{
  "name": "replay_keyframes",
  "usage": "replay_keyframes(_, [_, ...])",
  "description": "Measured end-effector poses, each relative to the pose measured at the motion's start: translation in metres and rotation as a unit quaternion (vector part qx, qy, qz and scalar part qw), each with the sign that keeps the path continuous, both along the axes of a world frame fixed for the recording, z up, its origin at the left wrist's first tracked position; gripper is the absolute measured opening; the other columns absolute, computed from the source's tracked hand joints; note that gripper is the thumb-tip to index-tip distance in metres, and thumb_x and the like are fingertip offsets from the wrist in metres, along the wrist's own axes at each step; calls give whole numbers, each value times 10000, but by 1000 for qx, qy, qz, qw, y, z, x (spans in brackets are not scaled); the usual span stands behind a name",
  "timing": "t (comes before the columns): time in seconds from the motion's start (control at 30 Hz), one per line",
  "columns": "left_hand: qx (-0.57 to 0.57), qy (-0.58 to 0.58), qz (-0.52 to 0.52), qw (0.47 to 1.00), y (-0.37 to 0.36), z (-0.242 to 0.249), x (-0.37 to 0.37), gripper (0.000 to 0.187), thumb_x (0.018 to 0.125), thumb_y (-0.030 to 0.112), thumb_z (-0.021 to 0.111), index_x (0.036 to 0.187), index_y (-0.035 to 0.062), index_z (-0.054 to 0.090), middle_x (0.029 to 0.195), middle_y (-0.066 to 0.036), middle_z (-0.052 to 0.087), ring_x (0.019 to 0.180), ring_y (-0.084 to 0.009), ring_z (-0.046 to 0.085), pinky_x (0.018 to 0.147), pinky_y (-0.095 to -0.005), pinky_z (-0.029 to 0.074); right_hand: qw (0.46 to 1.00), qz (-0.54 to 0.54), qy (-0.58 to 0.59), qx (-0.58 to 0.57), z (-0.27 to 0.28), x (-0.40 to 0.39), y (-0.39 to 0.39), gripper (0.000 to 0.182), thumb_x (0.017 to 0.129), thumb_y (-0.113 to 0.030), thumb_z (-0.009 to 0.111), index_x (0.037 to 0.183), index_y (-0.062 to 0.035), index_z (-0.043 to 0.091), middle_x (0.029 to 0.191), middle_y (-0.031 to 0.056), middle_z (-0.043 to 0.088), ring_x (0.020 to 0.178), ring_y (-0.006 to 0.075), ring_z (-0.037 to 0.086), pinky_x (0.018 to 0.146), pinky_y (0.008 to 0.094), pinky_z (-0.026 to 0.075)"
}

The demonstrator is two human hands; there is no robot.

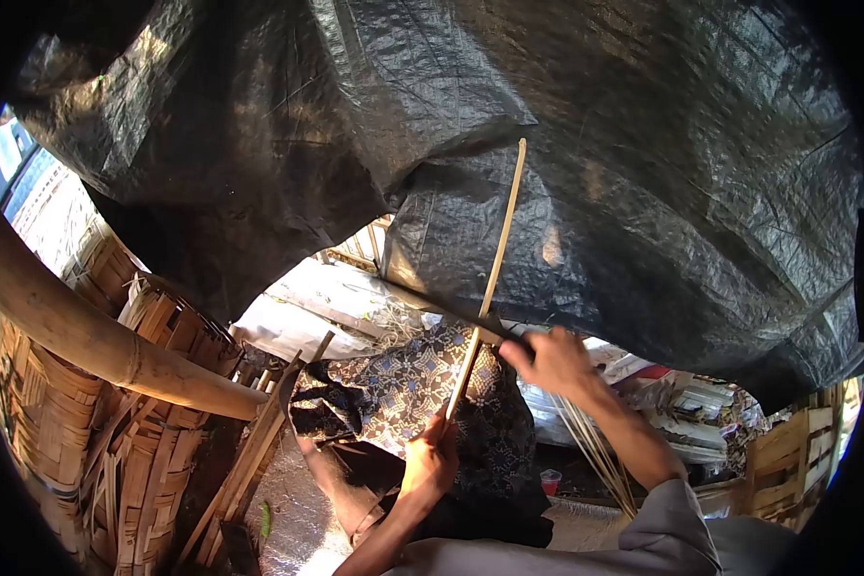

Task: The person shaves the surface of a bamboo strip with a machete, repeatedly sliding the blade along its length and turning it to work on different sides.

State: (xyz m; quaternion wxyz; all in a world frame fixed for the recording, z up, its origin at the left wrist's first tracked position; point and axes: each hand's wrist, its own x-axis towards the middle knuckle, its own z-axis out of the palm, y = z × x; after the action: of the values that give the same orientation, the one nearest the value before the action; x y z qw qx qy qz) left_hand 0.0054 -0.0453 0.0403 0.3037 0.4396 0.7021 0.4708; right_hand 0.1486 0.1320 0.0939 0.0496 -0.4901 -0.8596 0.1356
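Observation:
My left hand (430, 465) is closed around the lower end of a long, pale bamboo strip (505, 230), which slants up and away from me. In my right hand (555, 361), slightly smeared by motion, is the handle of a long-bladed knife (442, 304). Its dark blade points to the left and crosses the strip partway up, where the two appear to touch. Brown and blue patterned cloth (394, 384) drapes over my lap beneath the strip. Part of the knife handle is hidden by my fingers.
Black tarpaulin (682, 173) hangs close in front. A thick bamboo pole (134, 360) juts in from the left, beside woven bamboo baskets (43, 413). Thin strips (600, 451) lie by my right forearm, near a plastic cup (550, 482). A slatted wooden crate (787, 456) stands far right.

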Motion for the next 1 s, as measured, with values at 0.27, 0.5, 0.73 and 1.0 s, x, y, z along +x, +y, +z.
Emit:
replay_keyframes(0.27, [9,54,8,998,-22,4,0,255,860,54,534,1110,14,555,791,-193,639,762,-243,671,605,-286,485,998,28,3,64,-5,8,32,647,844,-601,433,712,3,624,510,143,560,494,279,598,442,417,456])
replay_keyframes(0.5, [-32,43,9,999,-14,16,-2,271,843,29,541,1109,-24,549,812,-216,634,773,-270,668,616,-308,498,986,155,29,-61,-12,9,-14,691,849,-635,379,631,-19,604,383,52,457,301,163,443,292,322,342])
replay_keyframes(0.73, [41,99,17,994,-30,5,-4,295,810,-15,569,1105,-10,559,807,-209,634,753,-284,665,590,-312,492,999,22,15,28,-6,23,41,727,865,-640,329,638,2,586,428,68,475,374,199,504,356,371,394])
replay_keyframes(1.0, [19,84,22,996,-31,3,-8,296,835,33,544,1131,43,557,787,-218,622,741,-333,647,602,-352,501,982,105,75,-138,-30,13,-14,674,848,-646,364,518,-80,522,412,6,423,341,141,418,320,341,318])
